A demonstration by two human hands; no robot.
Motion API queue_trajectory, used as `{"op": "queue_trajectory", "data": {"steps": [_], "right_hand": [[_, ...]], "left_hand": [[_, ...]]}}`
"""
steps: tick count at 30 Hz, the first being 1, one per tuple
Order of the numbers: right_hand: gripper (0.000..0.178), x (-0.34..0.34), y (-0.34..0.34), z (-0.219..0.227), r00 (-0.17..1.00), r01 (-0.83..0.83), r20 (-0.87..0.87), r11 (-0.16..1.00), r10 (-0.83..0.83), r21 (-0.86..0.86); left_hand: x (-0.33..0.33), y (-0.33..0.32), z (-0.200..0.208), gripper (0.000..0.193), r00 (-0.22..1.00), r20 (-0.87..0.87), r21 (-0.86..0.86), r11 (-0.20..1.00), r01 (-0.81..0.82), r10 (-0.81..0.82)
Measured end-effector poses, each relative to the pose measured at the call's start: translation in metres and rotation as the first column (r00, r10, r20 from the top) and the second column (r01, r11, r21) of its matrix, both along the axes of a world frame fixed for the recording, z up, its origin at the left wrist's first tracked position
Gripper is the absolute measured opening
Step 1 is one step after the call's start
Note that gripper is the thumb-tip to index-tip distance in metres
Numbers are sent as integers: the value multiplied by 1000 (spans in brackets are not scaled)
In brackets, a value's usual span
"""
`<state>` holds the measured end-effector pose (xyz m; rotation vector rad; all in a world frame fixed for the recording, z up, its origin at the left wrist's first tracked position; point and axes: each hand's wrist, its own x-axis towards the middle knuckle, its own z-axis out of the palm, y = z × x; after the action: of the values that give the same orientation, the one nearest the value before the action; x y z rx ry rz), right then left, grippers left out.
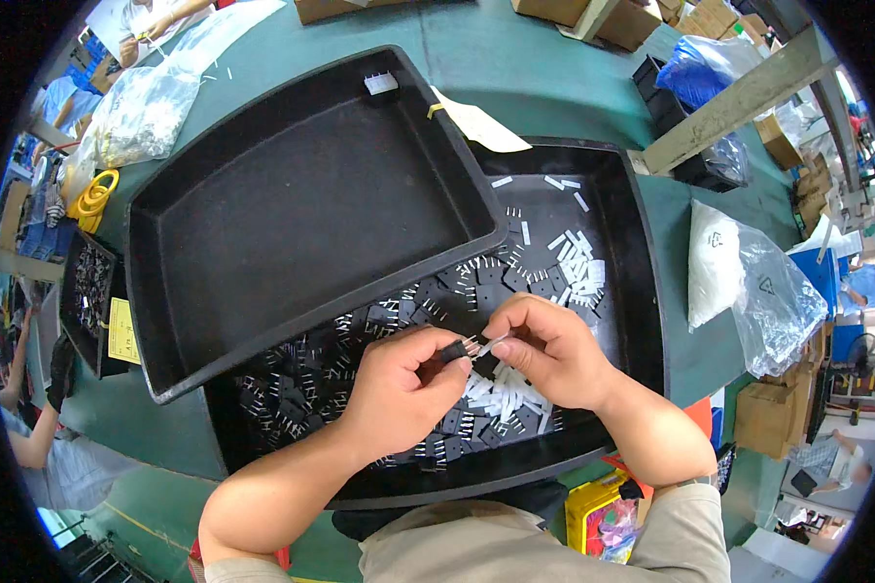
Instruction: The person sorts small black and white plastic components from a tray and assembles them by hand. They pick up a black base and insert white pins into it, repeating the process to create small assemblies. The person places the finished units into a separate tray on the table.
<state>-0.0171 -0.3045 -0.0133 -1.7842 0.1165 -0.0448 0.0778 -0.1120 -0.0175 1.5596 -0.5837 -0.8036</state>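
- Yellow card on the small black bin at the left: dark lines of writing, too small to read with certainty.
- Clear plastic bag at the right: a dark triangular sign that looks like a recycling mark.
- White plastic-wrapped bundle beside it: a small dark printed mark, too small to make out.
- Elsewhere, lettering cannot be read.

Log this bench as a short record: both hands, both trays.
Left hand: grips small black pronged component
Right hand: pinches slim white strip
Upper black rectangular tray: overlaps lower tray; white pronged piece in far right corner
Lower black rectangular tray: scattered black pronged components, loose white strips
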Motion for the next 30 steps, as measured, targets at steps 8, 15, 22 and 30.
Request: {"op": "queue_trajectory", "data": {"steps": [8, 15, 22, 30], "right_hand": [[14, 0, -3, -5, 986, -3, -158, 956, 52, 294], [23, 1, -1, 0, 956, 71, -287, 909, 56, 412], [27, 1, 2, -3, 958, 78, -280, 897, 53, 436], [28, -2, 6, -10, 977, 19, -201, 916, 68, 401]], "left_hand": [[5, 0, 8, 10, 995, 84, 55, 997, 46, -51], [6, 0, 6, 11, 993, 43, 124, 987, 103, -109], [8, 0, 3, 12, 987, -6, 165, 974, 157, -159], [10, 1, 1, 9, 969, -11, 185, 952, 244, -246]]}}
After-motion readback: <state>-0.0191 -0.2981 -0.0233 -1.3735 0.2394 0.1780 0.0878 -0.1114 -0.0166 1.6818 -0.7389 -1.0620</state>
